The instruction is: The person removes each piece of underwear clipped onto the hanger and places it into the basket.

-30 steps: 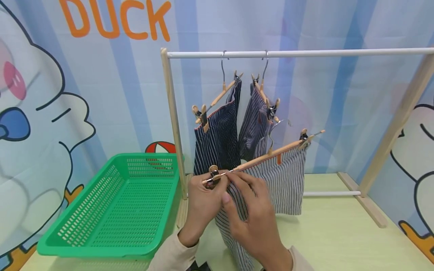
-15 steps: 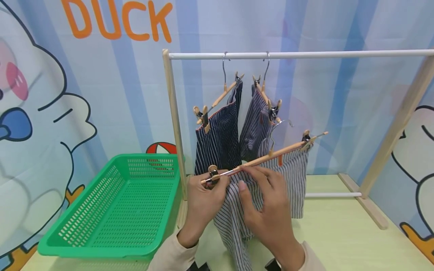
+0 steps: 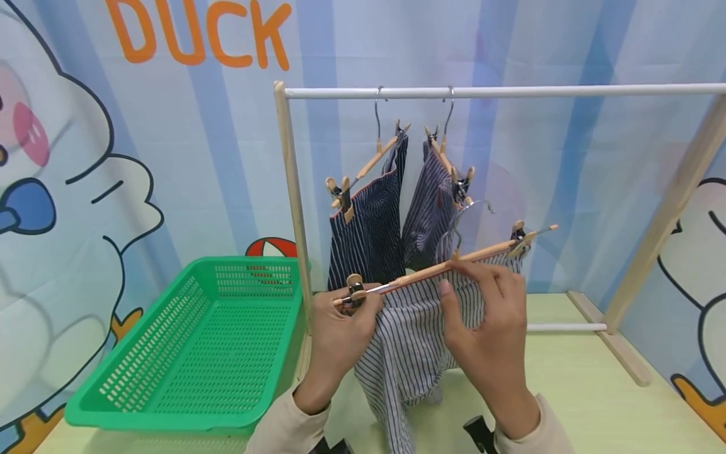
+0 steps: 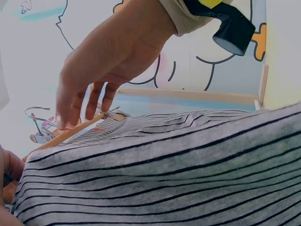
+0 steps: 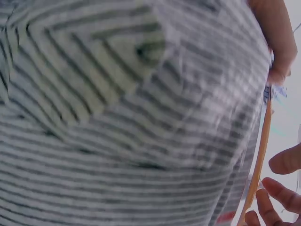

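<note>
Light grey pants (image 3: pixel 414 328) with dark stripes hang from a wooden clip hanger (image 3: pixel 428 273), tilted up to the right. At its lower left end my left hand (image 3: pixel 343 331) grips the hanger and waistband corner, close to a clip (image 3: pixel 355 288). My right hand (image 3: pixel 490 334) touches the bar near the middle with its fingertips; in the right wrist view its thumb (image 5: pixel 287 160) stands apart from them. The far-end clip (image 3: pixel 518 230) sits on the waistband. Striped cloth fills most of both wrist views.
Behind stands a rack with a white rail (image 3: pixel 527 93) and wooden posts. Navy striped pants (image 3: pixel 365 233) and purple-grey striped pants (image 3: pixel 431 208) hang there on clip hangers. A green plastic basket (image 3: pixel 170 421) stands at the left on the pale table (image 3: pixel 578 391).
My right hand has slid rightward along the waistband from beside the left hand to the hanger's middle. The left hand keeps its grip at the left end.
</note>
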The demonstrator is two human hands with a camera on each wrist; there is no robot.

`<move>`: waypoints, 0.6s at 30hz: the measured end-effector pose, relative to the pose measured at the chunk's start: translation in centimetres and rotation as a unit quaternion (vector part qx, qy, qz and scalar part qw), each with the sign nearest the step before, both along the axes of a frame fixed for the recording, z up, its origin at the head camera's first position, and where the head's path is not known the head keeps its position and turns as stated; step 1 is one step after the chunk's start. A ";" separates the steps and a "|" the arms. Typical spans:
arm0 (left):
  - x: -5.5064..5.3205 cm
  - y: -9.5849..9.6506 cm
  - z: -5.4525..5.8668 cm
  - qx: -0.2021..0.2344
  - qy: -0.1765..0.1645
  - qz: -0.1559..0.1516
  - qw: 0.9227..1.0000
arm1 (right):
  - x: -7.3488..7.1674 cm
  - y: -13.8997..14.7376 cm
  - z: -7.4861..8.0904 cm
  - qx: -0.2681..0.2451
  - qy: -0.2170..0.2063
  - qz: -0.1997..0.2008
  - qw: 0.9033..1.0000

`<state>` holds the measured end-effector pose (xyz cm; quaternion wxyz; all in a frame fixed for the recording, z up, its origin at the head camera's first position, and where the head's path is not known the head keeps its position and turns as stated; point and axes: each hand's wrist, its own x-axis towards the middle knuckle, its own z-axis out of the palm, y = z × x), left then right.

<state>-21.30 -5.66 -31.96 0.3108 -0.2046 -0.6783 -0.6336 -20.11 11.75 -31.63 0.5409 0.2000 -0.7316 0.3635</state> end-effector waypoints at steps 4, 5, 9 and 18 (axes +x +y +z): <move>0.1 0.0 0.0 0.003 -0.014 0.006 1.000 | -0.2 1.1 0.3 -0.008 -0.024 -0.021 0.999; 0.1 0.0 0.1 0.004 -0.018 0.006 1.000 | -0.3 1.3 0.4 -0.009 -0.024 -0.024 0.999; 0.2 0.0 0.1 0.007 -0.025 0.006 1.000 | -0.5 2.0 0.5 -0.012 -0.034 -0.040 0.999; 0.5 0.0 0.3 0.006 -0.025 0.000 1.000 | -1.2 3.6 0.6 -0.036 -0.080 -0.057 0.995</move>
